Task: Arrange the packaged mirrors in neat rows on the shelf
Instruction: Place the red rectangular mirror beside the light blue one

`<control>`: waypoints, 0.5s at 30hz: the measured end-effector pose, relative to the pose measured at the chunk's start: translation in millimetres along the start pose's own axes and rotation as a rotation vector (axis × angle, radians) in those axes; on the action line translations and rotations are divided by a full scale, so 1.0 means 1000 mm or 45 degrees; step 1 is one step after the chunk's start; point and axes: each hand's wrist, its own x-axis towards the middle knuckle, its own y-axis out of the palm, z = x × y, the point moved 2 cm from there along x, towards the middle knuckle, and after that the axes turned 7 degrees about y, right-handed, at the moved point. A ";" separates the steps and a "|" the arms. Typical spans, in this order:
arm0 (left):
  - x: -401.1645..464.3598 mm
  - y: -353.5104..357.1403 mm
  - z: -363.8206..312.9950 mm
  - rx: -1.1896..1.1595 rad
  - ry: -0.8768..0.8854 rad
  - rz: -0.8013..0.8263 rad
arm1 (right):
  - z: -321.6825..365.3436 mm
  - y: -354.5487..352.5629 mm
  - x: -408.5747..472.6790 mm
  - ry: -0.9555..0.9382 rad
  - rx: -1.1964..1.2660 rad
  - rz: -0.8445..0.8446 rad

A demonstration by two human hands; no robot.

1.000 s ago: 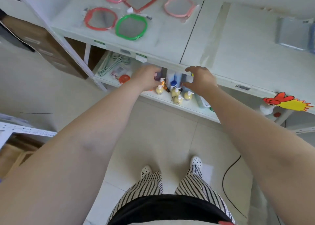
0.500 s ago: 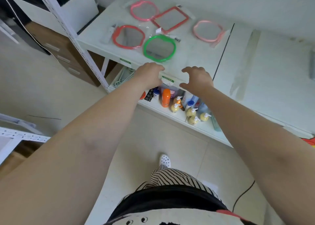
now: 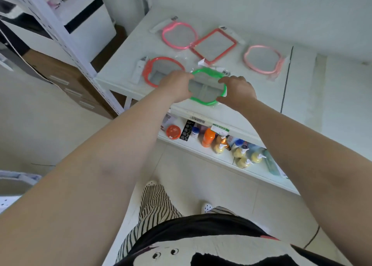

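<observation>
Left rim of the green mirror [image 3: 207,86] hidden under the left hand [image 3: 177,88], right rim under the right hand [image 3: 237,92]. Right edge of the red round mirror [image 3: 159,72] covered by the same left hand. Fingers of both hands mostly out of sight behind the knuckles, so the exact grip unclear. Print on the shelf-edge labels [image 3: 219,129] too small to read. Back part of the lower shelf [image 3: 201,145] and the tops of its bottles [image 3: 241,155] concealed beneath the upper shelf [image 3: 120,68]. Both forearms cut off by the bottom and side edges.
</observation>
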 end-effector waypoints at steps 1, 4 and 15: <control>0.007 -0.004 0.009 0.006 0.030 0.023 | 0.006 0.000 0.006 0.035 0.008 -0.009; 0.024 -0.019 0.035 0.065 0.144 0.061 | 0.025 0.001 0.018 0.140 0.013 -0.025; 0.098 -0.041 0.082 0.138 0.387 0.113 | 0.056 -0.010 0.063 0.428 0.097 -0.078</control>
